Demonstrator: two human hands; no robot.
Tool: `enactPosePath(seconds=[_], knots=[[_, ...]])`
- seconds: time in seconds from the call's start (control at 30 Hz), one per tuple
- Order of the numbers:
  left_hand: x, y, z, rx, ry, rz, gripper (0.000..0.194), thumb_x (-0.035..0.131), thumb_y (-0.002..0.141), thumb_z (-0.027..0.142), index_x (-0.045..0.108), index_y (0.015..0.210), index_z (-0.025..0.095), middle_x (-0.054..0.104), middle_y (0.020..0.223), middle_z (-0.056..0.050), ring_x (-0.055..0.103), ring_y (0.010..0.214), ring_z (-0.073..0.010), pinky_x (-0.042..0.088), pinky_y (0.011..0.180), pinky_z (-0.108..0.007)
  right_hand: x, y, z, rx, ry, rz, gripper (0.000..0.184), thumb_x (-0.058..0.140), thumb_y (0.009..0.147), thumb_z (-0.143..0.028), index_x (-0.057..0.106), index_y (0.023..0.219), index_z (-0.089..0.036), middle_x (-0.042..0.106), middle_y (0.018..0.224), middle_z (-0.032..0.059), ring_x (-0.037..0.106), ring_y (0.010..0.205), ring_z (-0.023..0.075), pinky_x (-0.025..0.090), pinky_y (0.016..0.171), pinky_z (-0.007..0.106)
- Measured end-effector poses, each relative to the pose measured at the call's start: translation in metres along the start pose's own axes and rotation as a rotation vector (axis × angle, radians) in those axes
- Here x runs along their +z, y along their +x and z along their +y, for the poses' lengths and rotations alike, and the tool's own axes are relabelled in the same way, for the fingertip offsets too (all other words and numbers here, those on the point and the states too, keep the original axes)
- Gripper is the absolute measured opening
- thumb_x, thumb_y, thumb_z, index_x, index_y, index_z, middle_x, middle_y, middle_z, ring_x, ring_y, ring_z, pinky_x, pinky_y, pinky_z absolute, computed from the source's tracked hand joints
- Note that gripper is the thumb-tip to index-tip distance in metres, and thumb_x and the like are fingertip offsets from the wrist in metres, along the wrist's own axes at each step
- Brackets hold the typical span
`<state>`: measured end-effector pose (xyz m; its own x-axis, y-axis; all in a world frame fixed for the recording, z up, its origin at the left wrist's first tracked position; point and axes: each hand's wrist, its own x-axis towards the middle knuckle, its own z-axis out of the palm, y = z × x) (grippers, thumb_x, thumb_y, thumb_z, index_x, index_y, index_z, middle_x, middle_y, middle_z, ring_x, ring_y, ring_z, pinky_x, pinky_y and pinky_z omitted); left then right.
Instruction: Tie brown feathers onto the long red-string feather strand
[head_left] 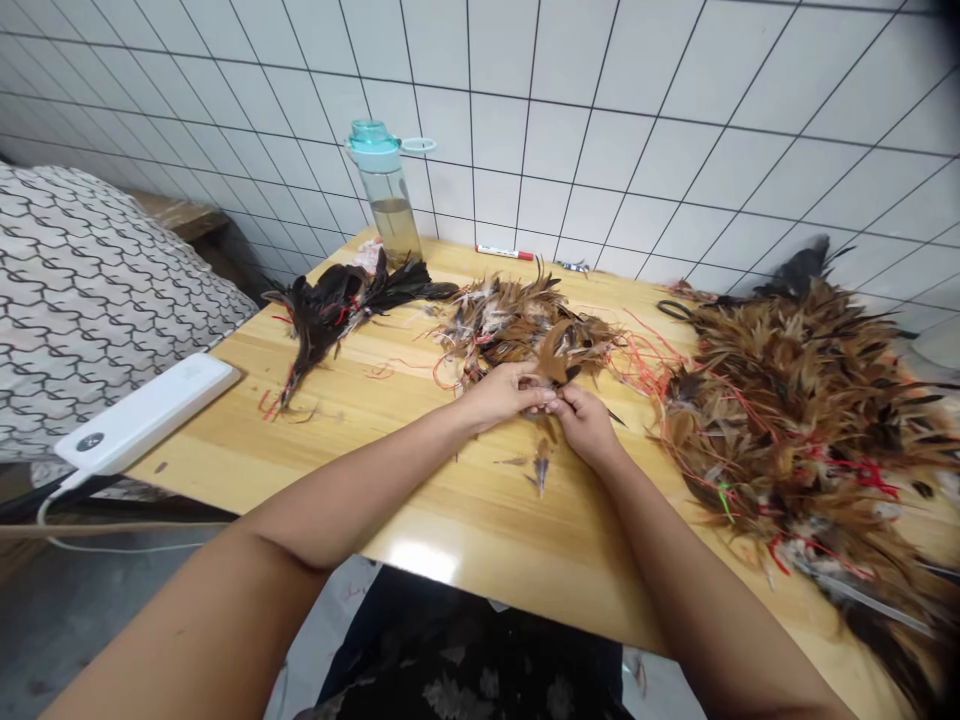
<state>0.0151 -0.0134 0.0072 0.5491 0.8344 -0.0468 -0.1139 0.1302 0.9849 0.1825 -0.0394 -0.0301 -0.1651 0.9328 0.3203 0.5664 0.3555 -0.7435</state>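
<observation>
Over the middle of the table, my left hand (504, 394) and my right hand (587, 422) meet with their fingers pinched together. Between them are brown feathers (556, 355), which stick up from the fingertips, with a dark tip poking out to the right. Just behind my hands lies a pile of brown feathers (517, 315). A few small loose feathers (541, 468) rest on the wood in front of my fingers. Red threads (649, 355) run from the middle pile towards the right. The exact grip of each finger is partly hidden.
A large heap of brown feathers (795, 400) with red ties covers the table's right side. Black feather bundles (330, 310) lie at the left. A water bottle (390, 195) and a red-and-white marker (504, 253) stand and lie near the tiled wall. A white power bank (150, 412) sits on the left edge.
</observation>
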Motion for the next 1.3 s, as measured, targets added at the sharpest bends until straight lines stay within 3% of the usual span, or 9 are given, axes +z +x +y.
enactPosePath(seconds=[0.13,0.27,0.37,0.53,0.67,0.8,0.97,1.1,1.3], knots=[[0.002,-0.001,0.001,0.006,0.112,0.076,0.030,0.078,0.061,0.033,0.060,0.073,0.012,0.061,0.066,0.001,0.053,0.062,-0.0097,0.040,0.061,-0.022,0.003,-0.002,-0.001,-0.059,-0.137,0.035,0.020,0.052,0.082,-0.020,0.055,0.062,-0.022,0.062,0.068,0.0050,0.057,0.069,0.0193,0.045,0.065,0.031],[-0.001,0.001,-0.001,0.038,0.181,0.119,0.028,0.077,0.062,0.034,0.060,0.066,0.012,0.058,0.060,0.003,0.051,0.060,-0.0097,0.038,0.059,-0.022,0.004,-0.003,-0.005,-0.072,-0.090,0.061,0.018,0.054,0.085,-0.025,0.062,0.068,-0.021,0.064,0.071,0.0045,0.059,0.070,0.0187,0.046,0.067,0.031],[-0.007,0.004,-0.001,0.037,0.068,0.129,0.034,0.078,0.061,0.040,0.059,0.061,0.011,0.055,0.054,0.003,0.047,0.054,-0.0081,0.035,0.056,-0.022,0.003,-0.003,-0.008,-0.039,0.023,0.094,0.017,0.056,0.085,-0.030,0.068,0.077,-0.021,0.067,0.075,0.0042,0.061,0.071,0.0179,0.048,0.069,0.030],[-0.018,0.005,0.007,0.042,-0.211,0.124,0.042,0.087,0.053,0.042,0.061,0.066,0.010,0.060,0.061,0.000,0.049,0.055,-0.0063,0.037,0.058,-0.022,-0.003,-0.002,-0.009,0.079,0.090,0.137,0.021,0.057,0.084,-0.036,0.069,0.076,-0.020,0.068,0.074,0.0041,0.059,0.068,0.0169,0.047,0.067,0.030],[-0.021,0.004,0.009,-0.015,-0.239,0.058,0.043,0.089,0.052,0.039,0.062,0.066,0.009,0.060,0.060,0.000,0.049,0.054,-0.0056,0.036,0.057,-0.022,-0.006,-0.001,-0.011,0.140,0.152,0.146,0.024,0.058,0.083,-0.041,0.069,0.078,-0.021,0.069,0.074,0.0039,0.058,0.067,0.0166,0.047,0.066,0.030],[-0.017,0.004,0.001,-0.026,-0.080,0.038,0.039,0.086,0.054,0.039,0.063,0.064,0.009,0.060,0.057,0.000,0.050,0.055,-0.0074,0.037,0.057,-0.022,-0.007,0.000,-0.013,0.152,0.268,0.067,0.027,0.061,0.079,-0.047,0.070,0.080,-0.021,0.070,0.078,0.0039,0.061,0.073,0.0178,0.049,0.071,0.031],[-0.009,0.003,-0.001,0.051,0.100,0.037,0.027,0.081,0.058,0.031,0.063,0.061,0.011,0.060,0.060,0.001,0.051,0.059,-0.0083,0.037,0.058,-0.022,-0.010,0.000,-0.014,0.147,0.317,-0.108,0.030,0.064,0.077,-0.049,0.065,0.069,-0.021,0.062,0.067,-0.0001,0.055,0.065,0.0150,0.045,0.066,0.028],[-0.008,0.003,0.003,0.062,0.035,-0.001,0.024,0.080,0.054,0.025,0.062,0.061,0.011,0.059,0.060,0.002,0.052,0.059,-0.0090,0.040,0.060,-0.023,-0.013,0.000,-0.013,0.158,0.366,-0.137,0.031,0.067,0.074,-0.050,0.064,0.066,-0.020,0.059,0.063,-0.0010,0.051,0.062,0.0138,0.043,0.063,0.027],[-0.009,0.004,0.001,0.064,-0.079,-0.110,0.029,0.082,0.055,0.026,0.065,0.072,0.010,0.062,0.064,0.000,0.056,0.060,-0.0108,0.045,0.062,-0.025,-0.013,-0.001,-0.010,0.193,0.438,-0.210,0.029,0.069,0.072,-0.050,0.068,0.069,-0.021,0.066,0.070,0.0014,0.057,0.067,0.0167,0.046,0.067,0.029]])
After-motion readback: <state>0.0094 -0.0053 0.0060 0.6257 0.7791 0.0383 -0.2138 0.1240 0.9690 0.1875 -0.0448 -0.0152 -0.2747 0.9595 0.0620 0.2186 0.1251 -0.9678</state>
